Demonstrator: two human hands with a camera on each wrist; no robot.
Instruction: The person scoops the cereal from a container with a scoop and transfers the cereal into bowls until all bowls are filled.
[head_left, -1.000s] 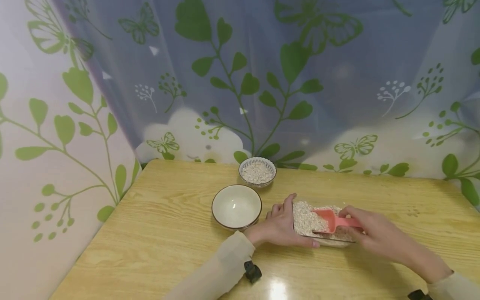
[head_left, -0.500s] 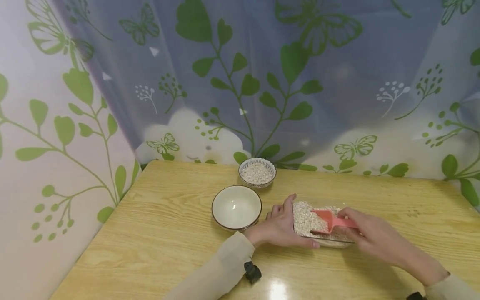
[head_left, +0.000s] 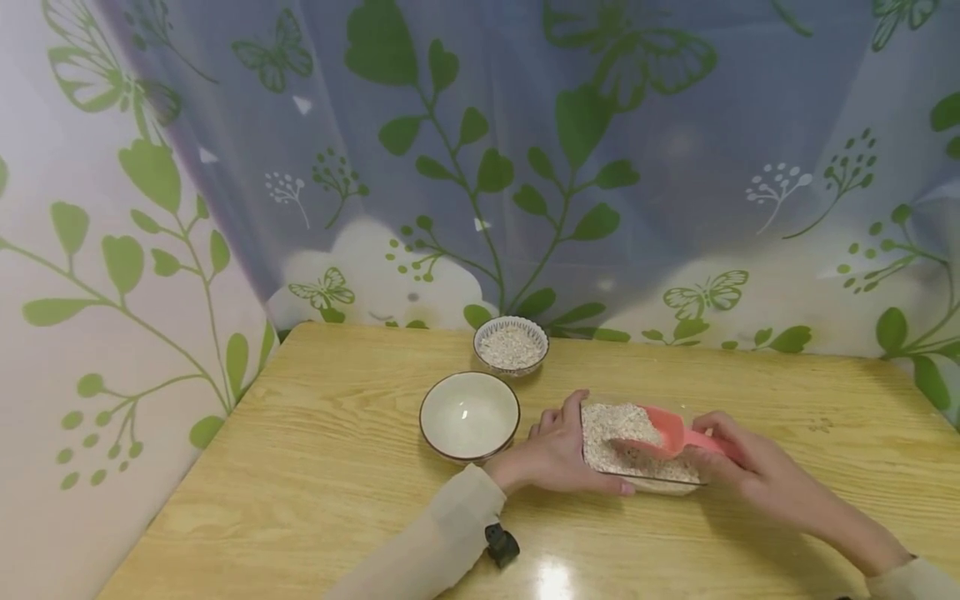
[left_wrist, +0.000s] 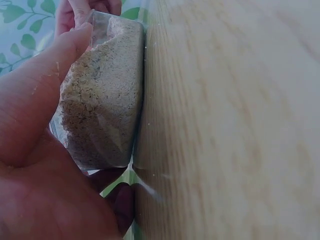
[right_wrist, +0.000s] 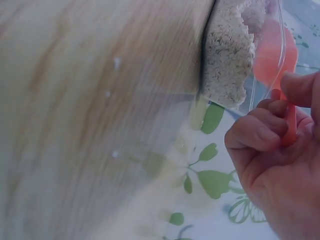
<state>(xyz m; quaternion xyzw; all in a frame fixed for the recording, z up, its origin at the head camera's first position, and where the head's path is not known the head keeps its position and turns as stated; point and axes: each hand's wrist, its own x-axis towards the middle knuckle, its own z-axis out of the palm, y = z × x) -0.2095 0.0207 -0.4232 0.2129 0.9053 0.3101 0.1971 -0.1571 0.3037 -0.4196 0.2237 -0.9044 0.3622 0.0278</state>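
Note:
My right hand (head_left: 757, 475) grips the handle of a pink scoop (head_left: 667, 431), its fingers curled round it in the right wrist view. Oats fill the scoop's mouth, tilted over a clear rectangular container (head_left: 660, 486) of oats (head_left: 611, 433). At the container's left end, my left hand (head_left: 558, 458) holds it, the thumb along the near side and the other fingers at the left end and behind. The left wrist view shows the thumb (left_wrist: 65, 55) against the clear wall, oats heaped behind it. To the left stands a cream bowl (head_left: 470, 417) with a dark rim, nothing in it.
Behind the cream bowl, a smaller patterned bowl (head_left: 540, 354) contains oats. All stand on a wooden table (head_left: 330, 467) backed by a leaf-print curtain (head_left: 637, 208). A few white specks (right_wrist: 117, 62) lie on the tabletop near the container.
The scoop has risen out of the oats and shifted slightly right, now carrying a heap. My left hand keeps its hold on the container. The whole head view has shifted a little.

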